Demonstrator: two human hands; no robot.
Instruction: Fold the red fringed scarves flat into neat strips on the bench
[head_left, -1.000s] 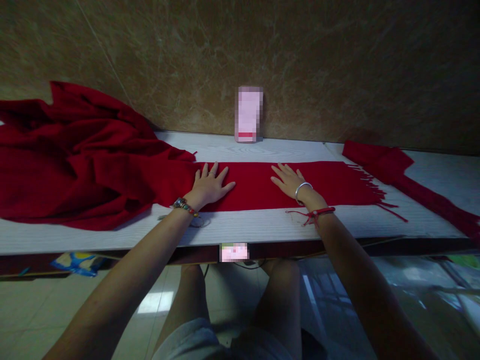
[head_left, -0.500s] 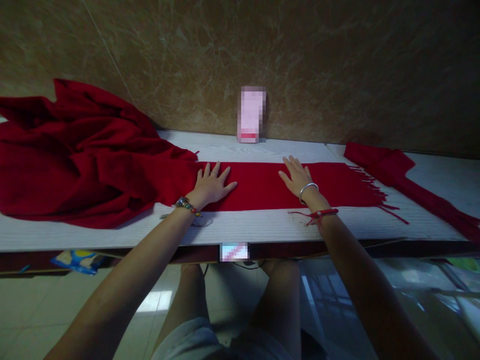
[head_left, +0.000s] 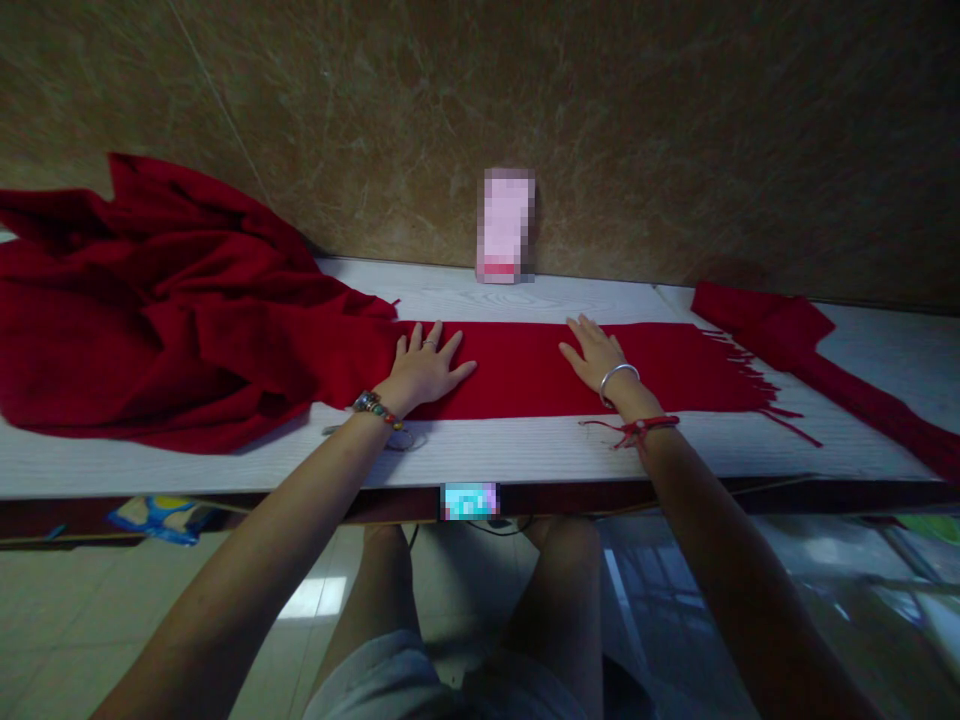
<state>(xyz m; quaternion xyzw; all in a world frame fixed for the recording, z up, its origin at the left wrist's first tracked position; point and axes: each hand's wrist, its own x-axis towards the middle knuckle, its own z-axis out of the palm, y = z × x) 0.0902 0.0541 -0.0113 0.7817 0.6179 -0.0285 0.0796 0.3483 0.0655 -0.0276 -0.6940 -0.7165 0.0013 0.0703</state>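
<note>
A red scarf (head_left: pixel 517 370) lies across the white table, its middle stretch flat and its fringed end toward the right. On the left its cloth is bunched in a loose, wrinkled heap. My left hand (head_left: pixel 426 372) rests on the flat stretch near that heap, fingers spread. Farther right, my right hand (head_left: pixel 596 355) lies on the same stretch with its fingers extended, short of the fringe. Bare red cloth shows between the two hands. Neither hand grips the fabric.
Another folded red cloth (head_left: pixel 795 330) lies at the table's right. A blurred pink object (head_left: pixel 506 225) stands against the brown marbled wall (head_left: pixel 375 120). Below the table's front edge (head_left: pixel 247 492) are a small lit screen (head_left: pixel 470 501) and a blue-and-yellow packet (head_left: pixel 165 518).
Both hands stay in the same places on the scarf. The small screen below the table edge shows a different picture, and the view has shifted very slightly.
</note>
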